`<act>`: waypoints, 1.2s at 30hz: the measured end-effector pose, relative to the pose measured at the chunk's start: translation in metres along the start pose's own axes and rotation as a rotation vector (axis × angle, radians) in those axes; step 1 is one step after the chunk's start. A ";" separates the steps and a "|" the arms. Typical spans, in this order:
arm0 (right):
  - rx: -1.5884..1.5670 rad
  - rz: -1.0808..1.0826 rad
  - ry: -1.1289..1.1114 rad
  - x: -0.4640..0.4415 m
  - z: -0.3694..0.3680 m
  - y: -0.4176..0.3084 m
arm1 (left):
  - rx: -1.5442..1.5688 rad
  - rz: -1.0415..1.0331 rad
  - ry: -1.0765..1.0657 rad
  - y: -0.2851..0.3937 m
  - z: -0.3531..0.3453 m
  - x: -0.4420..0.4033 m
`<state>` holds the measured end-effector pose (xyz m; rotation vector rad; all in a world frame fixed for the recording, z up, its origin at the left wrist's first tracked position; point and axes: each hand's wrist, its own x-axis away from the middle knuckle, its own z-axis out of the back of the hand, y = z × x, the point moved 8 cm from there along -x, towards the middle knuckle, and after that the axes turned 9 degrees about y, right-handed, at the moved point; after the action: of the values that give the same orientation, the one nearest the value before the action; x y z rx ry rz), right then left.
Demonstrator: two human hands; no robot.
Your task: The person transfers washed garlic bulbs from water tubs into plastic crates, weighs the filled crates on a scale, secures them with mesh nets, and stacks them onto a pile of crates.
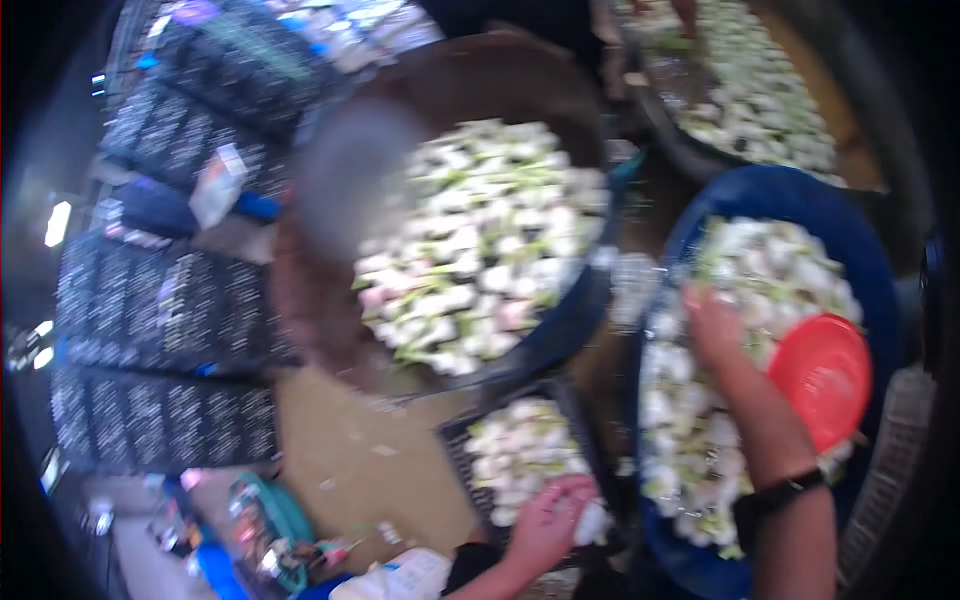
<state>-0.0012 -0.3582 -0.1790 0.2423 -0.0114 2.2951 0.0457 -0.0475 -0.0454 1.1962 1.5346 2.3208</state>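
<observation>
My left hand [550, 515] is low over a dark crate [462, 440] of pale, green-tipped vegetables [525, 445]. Its fingers are curled, and a white vegetable [591, 523] shows at their edge, seemingly in their grip. My right hand [712, 325] reaches into a blue oval tub [780, 185] among white vegetables with green ends [780, 255]; blur hides its fingertips. A red plastic bowl [822, 383] rests in the tub beside my right forearm, tilted. Blur keeps me from telling the exact kind of vegetable.
A large round tub [320, 330] of similar vegetables stands ahead, with another tub [720, 165] at the upper right. Dark crates [165, 420] are stacked along the left. A teal basket [280, 510] and a white container [405, 577] sit at lower left on the brown floor [350, 450].
</observation>
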 end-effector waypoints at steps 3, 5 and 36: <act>0.145 0.019 -0.096 -0.006 0.012 0.025 | -0.155 0.024 -0.005 -0.067 0.027 -0.004; 0.027 0.066 -0.041 -0.009 -0.056 0.014 | -0.266 0.124 0.062 -0.089 0.083 0.028; -1.347 -0.586 0.248 0.251 0.116 0.078 | 0.895 0.641 0.072 -0.148 0.120 0.070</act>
<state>-0.2027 -0.2362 -0.0147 -0.6473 -1.1347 1.3188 0.0309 0.1455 -0.1064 2.0476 2.6772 1.9607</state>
